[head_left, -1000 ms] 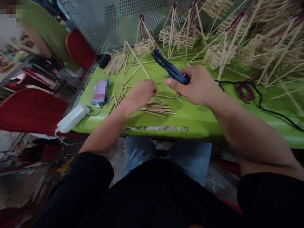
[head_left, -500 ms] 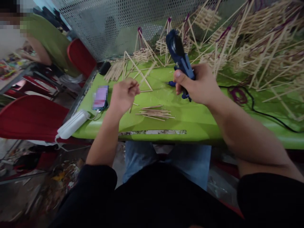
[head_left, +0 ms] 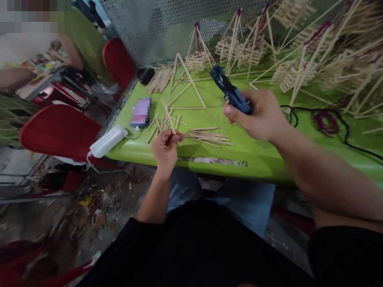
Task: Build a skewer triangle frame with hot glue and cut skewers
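Note:
My left hand (head_left: 165, 150) is closed in a pinch near the table's front edge and holds one end of a thin wooden stick (head_left: 168, 114), which points up and away. Loose short sticks (head_left: 209, 136) lie just to its right, and more lie scattered behind it. A blue glue gun (head_left: 231, 92) is gripped in my right hand (head_left: 261, 113), raised above the table; its nozzle is hidden from view. Between and beyond the hands stands a triangular frame of sticks (head_left: 191, 79) on the green tabletop.
Several stick structures with purple string (head_left: 197, 59) crowd the back and right. A black cord (head_left: 344, 131) runs along the right side. On the left are a phone (head_left: 140, 113), a white power strip (head_left: 108, 141) and a red chair (head_left: 60, 129). Another person sits at the far left.
My left hand has come down and nearer the front edge, and now a stick shows in its fingers. The glue gun in my right hand has tilted; the camera view has shifted left.

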### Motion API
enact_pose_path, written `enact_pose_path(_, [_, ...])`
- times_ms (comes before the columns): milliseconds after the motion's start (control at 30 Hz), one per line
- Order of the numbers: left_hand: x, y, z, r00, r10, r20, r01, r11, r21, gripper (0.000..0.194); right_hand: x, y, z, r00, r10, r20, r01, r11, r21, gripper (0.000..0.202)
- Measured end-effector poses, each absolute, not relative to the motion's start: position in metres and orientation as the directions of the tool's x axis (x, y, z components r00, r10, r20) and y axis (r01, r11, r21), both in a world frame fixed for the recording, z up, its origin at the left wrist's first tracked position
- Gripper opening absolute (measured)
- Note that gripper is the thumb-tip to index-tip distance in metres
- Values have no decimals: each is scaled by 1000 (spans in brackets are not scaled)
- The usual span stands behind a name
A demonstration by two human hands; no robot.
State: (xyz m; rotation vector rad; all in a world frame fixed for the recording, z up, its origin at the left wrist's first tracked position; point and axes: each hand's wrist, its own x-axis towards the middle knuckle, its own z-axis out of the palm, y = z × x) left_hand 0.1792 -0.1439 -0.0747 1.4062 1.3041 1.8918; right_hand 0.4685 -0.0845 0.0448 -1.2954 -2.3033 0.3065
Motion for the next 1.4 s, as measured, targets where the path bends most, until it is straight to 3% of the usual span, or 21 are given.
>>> enact_pose_path(100, [181,-143,-68,-430,760,487,117,-487,865,43,464,-84,39,-430,835,342,706,548,-449,70])
enact_pose_path(267, [204,-141,-56,-392,694,604,126,-610,782,38,458,-82,28,-487,812,322,769,573,-283,72])
enact_pose_path(467, [222,-135,-63,-269,692,670,118,-666,736,26,451,-89,23,-516,809,283,781,579,-233,71])
enact_pose_path(633, [221,-140,-75,-291,636,715,208,-687,696,19,447,-99,25,-485,838,250,819,535,-207,72])
enact_pose_path(933, [208,-140,-84,-166,618,768,496,-621,607,35,448,-106,24,-515,817,259,812,562,-157,69])
enact_pose_path(1167, [213,-141,-76,-97,617,781,379,-703,602,19,447,-106,26,-514,822,247,825,552,-119,76])
enact_pose_path(1400, [213,-141,-75,-105,663,741,303,-688,659,18,448,-104,22,-513,822,249,838,542,-65,74])
